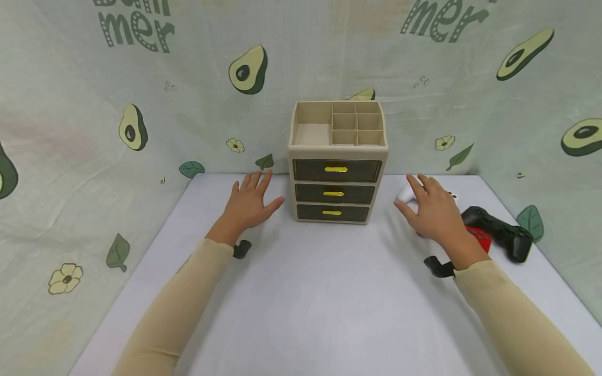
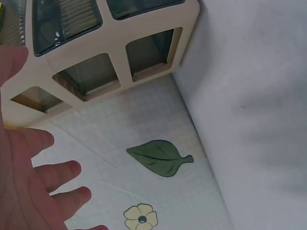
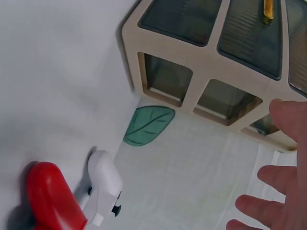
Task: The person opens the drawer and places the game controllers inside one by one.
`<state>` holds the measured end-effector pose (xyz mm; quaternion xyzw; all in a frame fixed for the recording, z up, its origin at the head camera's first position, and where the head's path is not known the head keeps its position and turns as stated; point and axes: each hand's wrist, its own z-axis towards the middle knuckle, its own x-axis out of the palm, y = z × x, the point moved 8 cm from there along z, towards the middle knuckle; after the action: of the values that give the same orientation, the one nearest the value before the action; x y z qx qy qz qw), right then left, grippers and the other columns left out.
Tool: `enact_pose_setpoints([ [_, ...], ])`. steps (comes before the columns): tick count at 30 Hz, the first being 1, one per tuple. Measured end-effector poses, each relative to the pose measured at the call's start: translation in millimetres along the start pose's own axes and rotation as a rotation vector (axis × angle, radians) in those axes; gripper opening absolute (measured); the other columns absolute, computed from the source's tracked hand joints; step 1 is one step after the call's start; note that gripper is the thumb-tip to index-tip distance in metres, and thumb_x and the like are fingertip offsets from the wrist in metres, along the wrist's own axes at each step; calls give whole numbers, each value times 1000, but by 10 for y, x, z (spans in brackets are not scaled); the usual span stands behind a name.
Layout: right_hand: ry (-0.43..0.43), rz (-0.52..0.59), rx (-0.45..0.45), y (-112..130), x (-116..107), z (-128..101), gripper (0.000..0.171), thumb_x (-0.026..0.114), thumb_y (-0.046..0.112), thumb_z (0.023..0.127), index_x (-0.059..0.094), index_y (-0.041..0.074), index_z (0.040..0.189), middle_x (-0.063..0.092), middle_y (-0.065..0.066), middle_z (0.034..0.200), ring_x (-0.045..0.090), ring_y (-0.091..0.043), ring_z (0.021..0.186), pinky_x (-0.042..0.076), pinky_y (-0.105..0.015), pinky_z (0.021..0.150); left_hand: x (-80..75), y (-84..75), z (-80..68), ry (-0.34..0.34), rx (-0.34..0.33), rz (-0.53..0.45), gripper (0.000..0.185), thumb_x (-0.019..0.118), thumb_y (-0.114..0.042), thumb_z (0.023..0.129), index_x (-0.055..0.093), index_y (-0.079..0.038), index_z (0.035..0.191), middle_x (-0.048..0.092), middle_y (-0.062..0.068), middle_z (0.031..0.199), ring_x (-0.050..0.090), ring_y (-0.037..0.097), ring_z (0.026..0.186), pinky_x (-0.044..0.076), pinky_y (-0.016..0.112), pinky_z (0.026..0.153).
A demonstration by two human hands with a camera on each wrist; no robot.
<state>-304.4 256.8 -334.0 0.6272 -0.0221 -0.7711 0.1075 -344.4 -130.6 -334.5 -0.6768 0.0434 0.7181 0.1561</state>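
Note:
A beige organizer [image 1: 337, 162] with three dark drawers and gold handles stands at the back of the white table [image 1: 310, 303]; its top tray has several compartments with nothing showing in them. All three drawers look closed. My left hand [image 1: 249, 203] hovers open, fingers spread, just left of the organizer [image 2: 105, 52]. My right hand [image 1: 432, 211] is open to its right, over a white game controller [image 1: 405, 193] and a red one [image 1: 479, 237]. In the right wrist view the white controller [image 3: 104, 184] and red controller [image 3: 53, 201] lie on the table beside the organizer [image 3: 211, 62].
A black game controller [image 1: 498, 232] lies at the table's right edge. An avocado-print cloth [image 1: 141, 115] hangs behind and along both sides of the table.

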Motion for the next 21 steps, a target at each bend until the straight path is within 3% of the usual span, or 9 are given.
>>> enact_pose_setpoints([
  [11, 0, 99, 30, 56, -86, -37, 82, 41, 63, 95, 14, 16, 157, 21, -25, 156, 23, -48, 140, 26, -70, 105, -120, -46, 19, -89, 29, -122, 80, 40, -61, 96, 12, -18, 158, 24, 15, 159, 22, 36, 146, 20, 60, 115],
  [21, -78, 221, 26, 116, -223, -50, 79, 49, 55, 96, 17, 16, 157, 29, -23, 153, 28, -46, 138, 25, -67, 107, -242, -92, 98, -157, 22, -427, 72, 40, -58, 98, 19, -20, 156, 35, 5, 156, 28, 29, 145, 27, 50, 115],
])
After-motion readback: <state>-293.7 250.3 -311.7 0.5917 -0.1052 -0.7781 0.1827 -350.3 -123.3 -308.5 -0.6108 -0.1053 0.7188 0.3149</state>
